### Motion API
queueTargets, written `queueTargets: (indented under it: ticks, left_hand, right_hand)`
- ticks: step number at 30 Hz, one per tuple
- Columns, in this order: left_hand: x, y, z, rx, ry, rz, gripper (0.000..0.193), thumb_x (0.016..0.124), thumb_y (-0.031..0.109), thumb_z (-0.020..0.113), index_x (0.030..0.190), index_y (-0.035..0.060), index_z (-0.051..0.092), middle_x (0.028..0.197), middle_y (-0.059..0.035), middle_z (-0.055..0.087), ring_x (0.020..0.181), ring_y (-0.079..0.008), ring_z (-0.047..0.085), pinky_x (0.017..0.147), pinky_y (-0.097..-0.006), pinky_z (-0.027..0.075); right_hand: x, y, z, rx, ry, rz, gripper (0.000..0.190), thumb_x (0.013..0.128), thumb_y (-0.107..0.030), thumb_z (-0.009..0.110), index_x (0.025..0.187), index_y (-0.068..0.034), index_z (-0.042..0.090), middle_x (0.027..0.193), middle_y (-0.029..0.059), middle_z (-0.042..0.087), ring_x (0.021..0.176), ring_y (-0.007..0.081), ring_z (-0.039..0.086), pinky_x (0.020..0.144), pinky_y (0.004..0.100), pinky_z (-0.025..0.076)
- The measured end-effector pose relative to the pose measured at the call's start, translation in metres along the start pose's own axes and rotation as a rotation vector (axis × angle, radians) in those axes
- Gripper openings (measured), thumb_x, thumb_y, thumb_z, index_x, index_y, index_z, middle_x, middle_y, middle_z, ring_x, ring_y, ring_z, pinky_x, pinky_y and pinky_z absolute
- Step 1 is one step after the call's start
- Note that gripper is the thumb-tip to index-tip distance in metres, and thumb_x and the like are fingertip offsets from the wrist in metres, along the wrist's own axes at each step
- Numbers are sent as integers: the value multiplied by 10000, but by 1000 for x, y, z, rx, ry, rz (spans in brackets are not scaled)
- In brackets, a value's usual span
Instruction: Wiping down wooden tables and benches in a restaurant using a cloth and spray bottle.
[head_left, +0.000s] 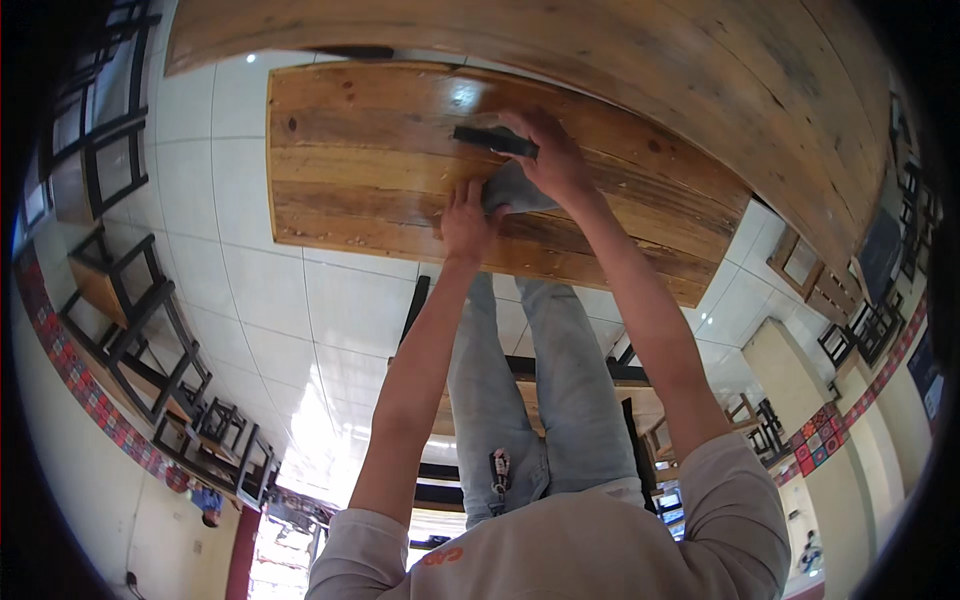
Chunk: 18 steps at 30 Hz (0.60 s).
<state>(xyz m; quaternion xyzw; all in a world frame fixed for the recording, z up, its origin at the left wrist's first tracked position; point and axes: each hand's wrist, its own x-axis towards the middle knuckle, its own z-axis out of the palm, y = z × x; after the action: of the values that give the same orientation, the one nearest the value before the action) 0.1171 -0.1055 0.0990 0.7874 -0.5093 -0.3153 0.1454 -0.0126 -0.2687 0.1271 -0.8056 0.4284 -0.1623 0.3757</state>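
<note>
A small black rectangular object (487, 140), perhaps a box or holder, is gripped at its right end by my right hand (556, 157). It is tilted just above the wooden tabletop (352, 161). Under and beside that hand lies a bunched grey cloth (517, 191). My left hand (466, 221) rests palm down at the left edge of the cloth, fingers spread and thumb against it. What lies beneath the left palm is hidden. Small light crumbs or scraps are scattered over the planks.
Beyond the tabletop, a larger wooden table (525, 26) curves across the top. Dark-framed chairs (135, 315) stand along the left wall, and a wooden stool or chair (806, 277) is at the right. A bench (525, 390) sits behind my legs. White floor tiles (255, 300) surround the table.
</note>
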Motion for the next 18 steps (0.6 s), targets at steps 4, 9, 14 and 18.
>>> queueTargets:
  ticks: [4,9,14,18]
  left_hand:
    - [-4,-17,6,48,-110,30,506,823,372,876,1160,40,697,1223,-188,667,1205,-425,622,996,-530,539]
    - [-29,-36,-4,14,-35,354,379,756,308,884,867,4,686,1046,-164,669,1015,-380,640,891,-505,536]
    - [-67,-21,-41,-234,-222,-53,427,787,269,882,767,48,517,690,-132,552,633,-264,525,596,-427,450]
    - [-112,18,-106,-272,-200,113,355,794,210,847,962,62,573,826,-129,618,755,-294,580,679,-447,473]
  right_hand:
    - [-46,15,-21,-72,68,128,625,854,-67,792,1437,-144,581,1259,167,652,1212,390,626,995,496,547]
    - [-89,14,-41,39,31,485,695,797,-156,842,1429,-141,553,1191,233,677,1158,453,655,963,550,570]
    - [-181,-8,-85,18,261,578,613,837,-386,819,1312,-44,636,1212,267,693,1145,481,660,980,563,549]
    - [-281,-67,-130,208,268,712,738,862,-485,824,1438,-62,639,1392,255,680,1305,435,643,1099,494,523]
